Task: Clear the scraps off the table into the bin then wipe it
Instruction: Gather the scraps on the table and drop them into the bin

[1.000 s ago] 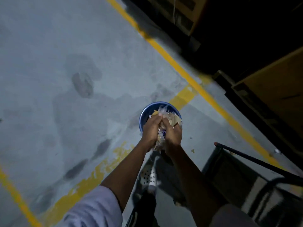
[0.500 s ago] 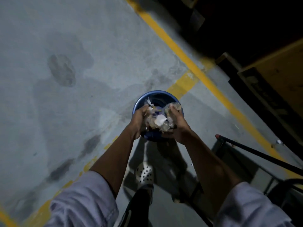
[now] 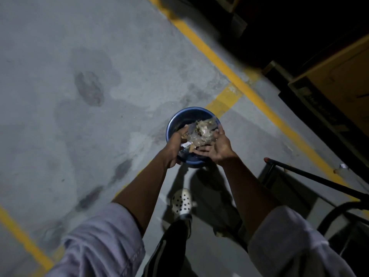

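Plastic scraps [image 3: 202, 134] between left hand [image 3: 175, 147], right hand [image 3: 219, 149] — over bin [image 3: 178, 119].

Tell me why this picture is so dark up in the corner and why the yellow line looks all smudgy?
Head view: dim light leaves the top right corner almost black; the yellow line smears near the top, likely from camera motion; the scraps over the blue bin look sharper; a dark shadow lies on the floor beside the bin.

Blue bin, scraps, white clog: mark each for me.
blue bin [image 3: 175, 116], head view, far-left rim.
scraps [image 3: 201, 132], head view, middle of the clear crumpled bundle.
white clog [image 3: 182, 202], head view, perforated top.
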`<state>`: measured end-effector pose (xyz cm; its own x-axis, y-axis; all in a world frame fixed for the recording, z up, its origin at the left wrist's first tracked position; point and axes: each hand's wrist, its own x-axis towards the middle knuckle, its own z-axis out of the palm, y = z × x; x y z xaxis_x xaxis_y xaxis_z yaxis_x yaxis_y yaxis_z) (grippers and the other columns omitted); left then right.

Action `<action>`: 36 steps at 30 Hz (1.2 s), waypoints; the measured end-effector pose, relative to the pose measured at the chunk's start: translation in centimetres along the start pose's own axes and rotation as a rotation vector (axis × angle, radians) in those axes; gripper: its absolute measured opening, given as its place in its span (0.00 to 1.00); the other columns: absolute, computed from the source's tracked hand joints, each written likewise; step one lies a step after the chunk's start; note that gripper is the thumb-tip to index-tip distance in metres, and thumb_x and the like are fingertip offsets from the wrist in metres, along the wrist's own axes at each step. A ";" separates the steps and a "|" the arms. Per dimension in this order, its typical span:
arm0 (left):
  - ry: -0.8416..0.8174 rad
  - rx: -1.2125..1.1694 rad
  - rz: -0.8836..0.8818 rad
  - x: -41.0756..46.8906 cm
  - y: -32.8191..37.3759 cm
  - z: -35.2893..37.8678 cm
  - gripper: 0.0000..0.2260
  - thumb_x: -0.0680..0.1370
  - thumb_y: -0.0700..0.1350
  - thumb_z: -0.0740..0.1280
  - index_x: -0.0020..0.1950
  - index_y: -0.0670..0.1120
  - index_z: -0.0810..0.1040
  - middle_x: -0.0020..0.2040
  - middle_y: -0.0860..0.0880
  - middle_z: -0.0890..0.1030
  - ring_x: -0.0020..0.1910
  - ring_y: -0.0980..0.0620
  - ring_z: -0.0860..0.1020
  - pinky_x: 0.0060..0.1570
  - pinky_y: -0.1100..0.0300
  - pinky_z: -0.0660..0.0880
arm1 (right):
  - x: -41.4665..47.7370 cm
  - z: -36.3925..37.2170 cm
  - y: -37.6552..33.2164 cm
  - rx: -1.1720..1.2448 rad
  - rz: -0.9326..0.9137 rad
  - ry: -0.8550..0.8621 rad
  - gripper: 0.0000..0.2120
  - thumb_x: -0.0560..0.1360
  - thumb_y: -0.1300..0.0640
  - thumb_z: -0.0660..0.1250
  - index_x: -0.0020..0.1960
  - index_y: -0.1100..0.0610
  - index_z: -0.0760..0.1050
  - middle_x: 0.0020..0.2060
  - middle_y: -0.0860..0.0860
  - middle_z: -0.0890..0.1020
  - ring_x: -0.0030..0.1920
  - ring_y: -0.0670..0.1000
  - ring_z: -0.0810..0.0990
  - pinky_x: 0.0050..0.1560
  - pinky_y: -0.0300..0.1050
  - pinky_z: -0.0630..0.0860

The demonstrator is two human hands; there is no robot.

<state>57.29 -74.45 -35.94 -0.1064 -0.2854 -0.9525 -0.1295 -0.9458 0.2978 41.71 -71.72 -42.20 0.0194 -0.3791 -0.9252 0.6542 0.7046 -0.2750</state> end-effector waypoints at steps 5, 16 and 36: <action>-0.021 -0.036 0.016 1.5 -0.3 0.7 0.22 0.81 0.65 0.60 0.64 0.52 0.80 0.62 0.48 0.82 0.58 0.46 0.78 0.53 0.48 0.73 | 0.5 0.3 0.4 -0.078 -0.049 0.115 0.25 0.84 0.42 0.61 0.78 0.47 0.64 0.68 0.55 0.76 0.63 0.65 0.80 0.49 0.64 0.83; -0.016 -0.082 0.145 -11.4 -0.7 1.4 0.19 0.83 0.59 0.61 0.67 0.50 0.78 0.62 0.47 0.83 0.50 0.49 0.80 0.48 0.54 0.75 | -15.4 1.0 0.0 0.022 -0.017 0.086 0.18 0.84 0.44 0.60 0.70 0.51 0.70 0.69 0.54 0.78 0.56 0.55 0.82 0.51 0.49 0.77; -0.278 0.163 0.667 -52.9 -26.1 22.5 0.20 0.85 0.56 0.59 0.68 0.44 0.79 0.55 0.45 0.85 0.47 0.51 0.84 0.47 0.52 0.78 | -67.0 -22.2 10.6 0.085 -0.626 -0.132 0.14 0.84 0.48 0.61 0.65 0.52 0.76 0.55 0.51 0.85 0.46 0.50 0.84 0.43 0.44 0.79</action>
<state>44.16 -31.15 8.13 -0.4569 -0.7211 -0.5208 -0.0922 -0.5439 0.8340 30.53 -25.53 11.01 -0.2959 -0.7776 -0.5548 0.6292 0.2783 -0.7257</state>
